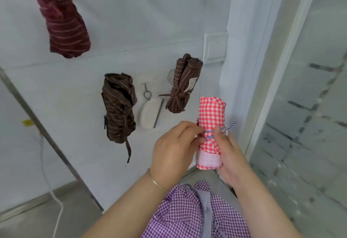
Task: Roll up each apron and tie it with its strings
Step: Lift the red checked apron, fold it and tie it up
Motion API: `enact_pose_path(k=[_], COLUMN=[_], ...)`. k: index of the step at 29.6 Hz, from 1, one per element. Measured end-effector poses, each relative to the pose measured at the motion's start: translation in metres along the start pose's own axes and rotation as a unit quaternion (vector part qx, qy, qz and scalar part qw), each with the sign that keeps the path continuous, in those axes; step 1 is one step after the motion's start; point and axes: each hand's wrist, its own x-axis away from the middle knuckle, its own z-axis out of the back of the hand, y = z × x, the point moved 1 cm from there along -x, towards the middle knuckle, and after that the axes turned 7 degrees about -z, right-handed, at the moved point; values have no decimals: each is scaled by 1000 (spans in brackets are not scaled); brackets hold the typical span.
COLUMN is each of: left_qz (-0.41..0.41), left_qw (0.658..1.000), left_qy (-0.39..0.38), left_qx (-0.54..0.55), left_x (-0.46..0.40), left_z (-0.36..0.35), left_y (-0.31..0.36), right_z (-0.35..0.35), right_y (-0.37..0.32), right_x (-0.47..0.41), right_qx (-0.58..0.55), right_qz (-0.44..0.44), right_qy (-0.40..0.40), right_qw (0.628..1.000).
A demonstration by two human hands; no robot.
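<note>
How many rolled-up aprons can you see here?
4. A maroon striped roll hangs top left; two brown striped rolls hang on the wall, one middle, one further right; the red checked roll is in both hands. Others may lie out of view.

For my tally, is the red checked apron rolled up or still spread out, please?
Rolled up: the red checked apron forms a tight cylinder, striped string around it.

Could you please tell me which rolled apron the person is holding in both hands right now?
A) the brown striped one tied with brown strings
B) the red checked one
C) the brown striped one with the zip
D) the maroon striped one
B: both the left hand and the right hand hold the red checked apron, with a blue-and-white string wound round its middle; the other rolls lie apart on the white surface.
</note>
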Motion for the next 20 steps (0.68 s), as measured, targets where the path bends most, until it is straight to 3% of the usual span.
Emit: enact_pose_path(k=[4,7,11,17,20], left_qz=[-53,-112,-116,-107,-146], left_qw=[997,988,980,974,967], left_qy=[31,49,60,-10,-65], left_qx=[-37,-96,-152,-199,-200], left_x=[-47,-69,-105,-165,-199], left_z=[22,34,55,93,120], left_y=[-12,-18,-25,-44,-57], right_z=[-29,-54,-82,-121,-139], right_y=[-41,-58,-85,-133,-155], right_x=[-6,-10,-17,-35,-45], right_qx=[44,1,-32,23,64], right_qz=[89,153,182,246,268], right_qy=[14,33,36,17,5], right_qw=[995,988,982,969,961])
